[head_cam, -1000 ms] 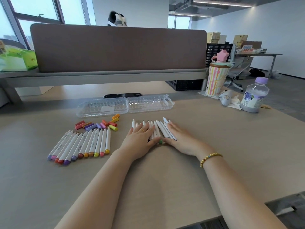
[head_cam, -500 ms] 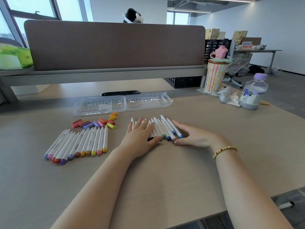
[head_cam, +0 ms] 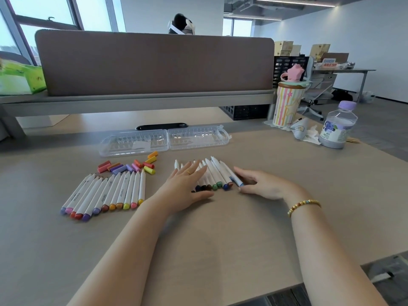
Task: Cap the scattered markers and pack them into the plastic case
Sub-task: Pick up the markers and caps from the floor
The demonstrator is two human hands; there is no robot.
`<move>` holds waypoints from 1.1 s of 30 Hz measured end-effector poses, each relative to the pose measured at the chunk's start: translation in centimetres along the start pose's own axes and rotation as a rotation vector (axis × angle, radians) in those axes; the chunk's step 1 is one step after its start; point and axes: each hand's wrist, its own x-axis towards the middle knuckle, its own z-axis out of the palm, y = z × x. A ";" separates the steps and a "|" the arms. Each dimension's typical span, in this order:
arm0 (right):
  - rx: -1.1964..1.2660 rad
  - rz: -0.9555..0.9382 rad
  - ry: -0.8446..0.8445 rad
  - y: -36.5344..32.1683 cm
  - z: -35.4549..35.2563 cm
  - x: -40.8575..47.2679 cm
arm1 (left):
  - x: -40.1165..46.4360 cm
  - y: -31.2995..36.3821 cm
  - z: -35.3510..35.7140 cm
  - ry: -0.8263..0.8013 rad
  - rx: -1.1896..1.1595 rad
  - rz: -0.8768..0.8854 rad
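Before the open clear plastic case [head_cam: 165, 141], the left hand [head_cam: 185, 191] lay flat, fingers straight, on a row of white-barrelled markers [head_cam: 217, 175], while the right hand [head_cam: 262, 184], relaxed and holding nothing, flanked that row, evidently to gather it.

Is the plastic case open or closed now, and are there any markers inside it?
Open: the plastic case lies spread flat in two halves. No markers show inside it.
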 end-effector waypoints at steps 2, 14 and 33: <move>-0.002 -0.003 0.005 -0.2 0.1 0.0 | -0.1 -0.3 0.1 -0.011 0.010 -0.009; -0.035 -0.004 0.099 -1.4 1.1 1.0 | 2.2 3.5 1.4 0.101 0.103 0.081; 0.157 0.040 0.295 -0.9 1.5 1.0 | 1.5 5.0 0.7 0.283 -0.017 0.126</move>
